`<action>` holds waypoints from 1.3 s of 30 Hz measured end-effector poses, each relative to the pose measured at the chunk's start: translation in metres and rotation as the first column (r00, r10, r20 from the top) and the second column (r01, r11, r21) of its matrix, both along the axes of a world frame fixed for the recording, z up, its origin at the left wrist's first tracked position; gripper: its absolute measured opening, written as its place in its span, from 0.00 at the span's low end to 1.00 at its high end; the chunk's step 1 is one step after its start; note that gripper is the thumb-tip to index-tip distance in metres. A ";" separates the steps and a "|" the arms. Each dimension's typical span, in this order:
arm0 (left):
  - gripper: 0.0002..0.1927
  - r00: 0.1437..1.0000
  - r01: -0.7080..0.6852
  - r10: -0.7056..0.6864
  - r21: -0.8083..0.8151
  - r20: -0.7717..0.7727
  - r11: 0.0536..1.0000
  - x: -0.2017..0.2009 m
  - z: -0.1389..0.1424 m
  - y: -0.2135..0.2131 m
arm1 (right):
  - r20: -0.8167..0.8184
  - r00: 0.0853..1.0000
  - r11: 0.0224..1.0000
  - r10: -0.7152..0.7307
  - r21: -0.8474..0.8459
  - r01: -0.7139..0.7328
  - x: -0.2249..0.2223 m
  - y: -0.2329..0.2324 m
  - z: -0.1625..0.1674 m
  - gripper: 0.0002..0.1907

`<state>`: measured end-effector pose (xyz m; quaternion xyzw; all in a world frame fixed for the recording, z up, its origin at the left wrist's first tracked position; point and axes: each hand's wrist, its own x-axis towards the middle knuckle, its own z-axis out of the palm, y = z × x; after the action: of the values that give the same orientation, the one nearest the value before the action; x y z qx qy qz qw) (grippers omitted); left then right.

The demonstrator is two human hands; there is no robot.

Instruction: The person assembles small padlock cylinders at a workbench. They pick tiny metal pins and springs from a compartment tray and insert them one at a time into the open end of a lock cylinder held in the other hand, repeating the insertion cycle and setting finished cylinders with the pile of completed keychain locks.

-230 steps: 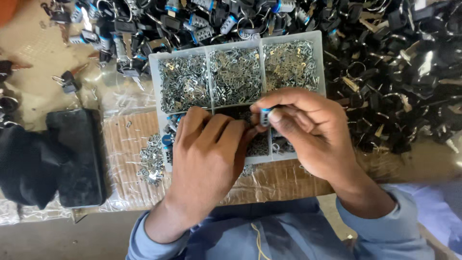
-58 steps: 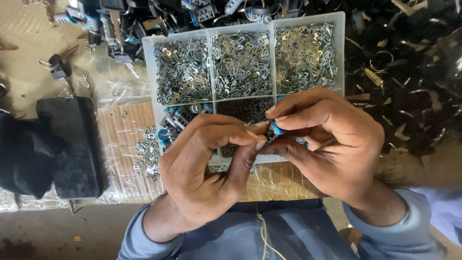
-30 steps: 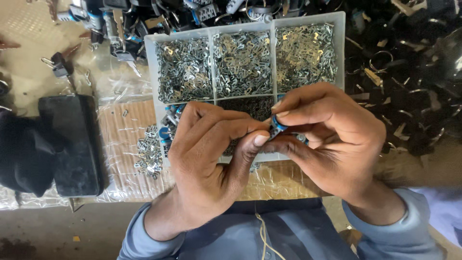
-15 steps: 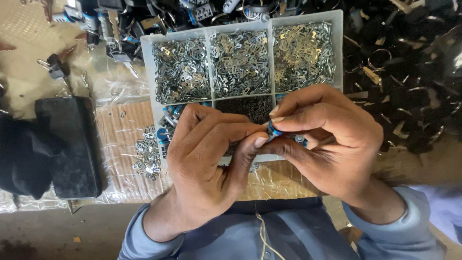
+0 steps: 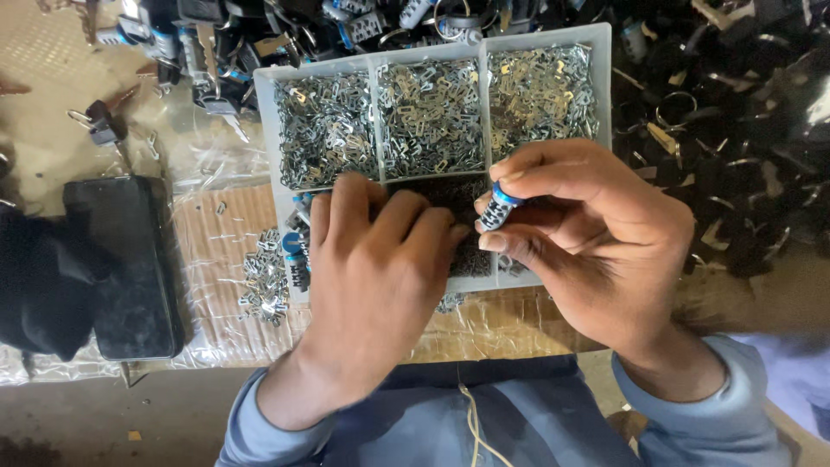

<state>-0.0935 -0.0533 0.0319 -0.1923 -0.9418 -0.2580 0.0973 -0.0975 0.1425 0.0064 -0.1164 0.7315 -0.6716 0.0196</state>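
Observation:
My right hand (image 5: 596, 242) pinches a small black part with a blue end (image 5: 496, 207) between thumb and forefinger, over the front of a white compartment tray (image 5: 270, 130). My left hand (image 5: 372, 277) lies knuckles up beside it, its fingertips curled down over the tray's dark front compartment (image 5: 450, 195); whether it holds anything is hidden. The tray's three back compartments are full of small shiny metal pieces (image 5: 430, 117).
A heap of black parts and rings (image 5: 735, 112) fills the right and back. A black phone (image 5: 130, 264) and dark cloth (image 5: 39, 285) lie at left. Loose metal pieces (image 5: 264, 281) sit on plastic-covered cardboard (image 5: 216, 233). A key (image 5: 99, 125) lies far left.
My left hand has turned knuckles up and dropped away from the small part toward the tray. My right hand still pinches the part in about the same place.

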 end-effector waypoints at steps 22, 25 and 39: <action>0.06 0.997 -0.023 -0.005 0.394 0.071 0.919 0.018 -0.007 -0.005 | 0.002 0.997 0.995 0.074 -0.061 -0.074 0.003 -0.003 -0.001 0.14; 0.08 0.997 -0.021 -0.009 0.406 0.073 0.913 0.015 -0.006 -0.005 | -0.047 0.995 0.996 0.084 0.047 -0.082 0.001 -0.002 -0.004 0.13; 0.07 0.998 -0.023 0.006 0.268 0.064 0.963 0.006 0.001 -0.001 | -0.041 0.999 0.998 0.034 -0.045 -0.035 -0.001 0.000 -0.002 0.17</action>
<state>-0.0874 -0.0545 0.0326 -0.1621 -0.9022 -0.3882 0.0947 -0.0981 0.1425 0.0039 -0.1428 0.7140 -0.6853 0.0139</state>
